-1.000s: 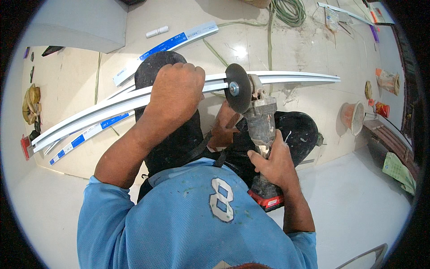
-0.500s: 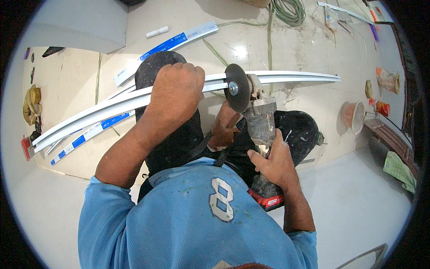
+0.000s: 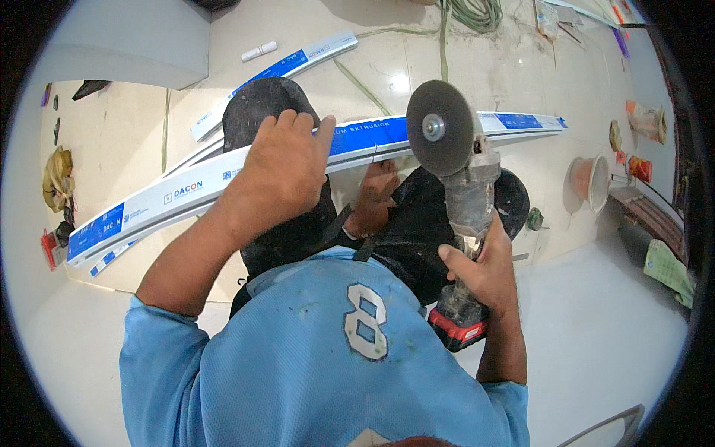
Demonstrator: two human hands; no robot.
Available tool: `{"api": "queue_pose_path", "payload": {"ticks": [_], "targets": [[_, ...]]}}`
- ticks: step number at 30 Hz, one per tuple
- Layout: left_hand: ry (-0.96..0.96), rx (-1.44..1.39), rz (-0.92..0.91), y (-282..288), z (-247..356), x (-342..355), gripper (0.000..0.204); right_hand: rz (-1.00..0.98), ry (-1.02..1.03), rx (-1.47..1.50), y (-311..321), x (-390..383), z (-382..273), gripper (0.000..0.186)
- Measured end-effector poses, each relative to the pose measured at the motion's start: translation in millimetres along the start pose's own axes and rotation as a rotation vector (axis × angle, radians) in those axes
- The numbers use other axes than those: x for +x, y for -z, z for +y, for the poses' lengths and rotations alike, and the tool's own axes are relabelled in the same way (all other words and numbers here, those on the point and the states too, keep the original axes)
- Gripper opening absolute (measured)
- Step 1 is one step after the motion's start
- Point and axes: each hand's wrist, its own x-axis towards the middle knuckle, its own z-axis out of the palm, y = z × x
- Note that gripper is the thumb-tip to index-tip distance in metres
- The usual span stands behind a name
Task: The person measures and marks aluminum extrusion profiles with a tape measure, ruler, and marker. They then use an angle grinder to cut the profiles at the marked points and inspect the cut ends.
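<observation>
My left hand (image 3: 283, 175) lies palm down on a long aluminium profile (image 3: 171, 197) wrapped in blue and white film, gripping it over my black-trousered knee (image 3: 272, 108). The profile runs from lower left to upper right across my lap. My right hand (image 3: 480, 261) holds the body of a cordless angle grinder (image 3: 468, 201) with a red battery base. Its grey cutting disc (image 3: 439, 127) stands in front of the profile just right of my left hand; whether it touches the profile I cannot tell. A bare foot (image 3: 376, 197) shows under the profile.
A second filmed profile strip (image 3: 298, 63) lies behind on the pale floor, with a white tube (image 3: 258, 51) beside it. A green coiled hose (image 3: 469, 11) is at the top. An orange cup (image 3: 588, 179) and small items sit at the right, rags (image 3: 58, 175) at the left.
The profile has rolled so its blue and white filmed face points up. The grinder disc has shifted a little to the right. My left hand still rests on the profile.
</observation>
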Motion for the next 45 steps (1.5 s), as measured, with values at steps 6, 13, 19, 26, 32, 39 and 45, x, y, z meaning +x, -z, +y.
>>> {"api": "queue_pose_path", "payload": {"ticks": [6,13,19,26,32,39,45], "targets": [[0.010,-0.142,-0.004,5.4,-16.2,29.5,0.043,-0.062,0.031,-0.076,-8.9,-0.9,16.0,0.065],[-0.009,-0.083,0.024,-8.9,-38.1,56.3,0.046,-0.093,-0.061,-0.166,-15.5,16.6,-0.8,0.068],[-0.012,-0.043,0.012,-12.0,-35.4,57.9,0.044,-0.073,-0.022,-0.246,-16.4,19.7,1.0,0.068],[-0.008,-0.077,0.004,-7.7,-37.4,60.9,0.037,-0.122,-0.051,-0.261,-17.1,24.9,-4.5,0.066],[0.019,-0.099,-0.015,-12.3,-36.9,60.6,0.034,-0.131,-0.097,-0.191,-19.2,26.2,2.5,0.065],[0.023,-0.101,-0.013,-9.5,-35.5,59.8,0.033,-0.141,-0.117,-0.223,-19.0,27.7,8.4,0.068],[0.035,-0.104,-0.041,-9.2,-34.5,58.8,0.034,-0.144,-0.099,-0.217,-20.1,29.1,14.8,0.070]]}}
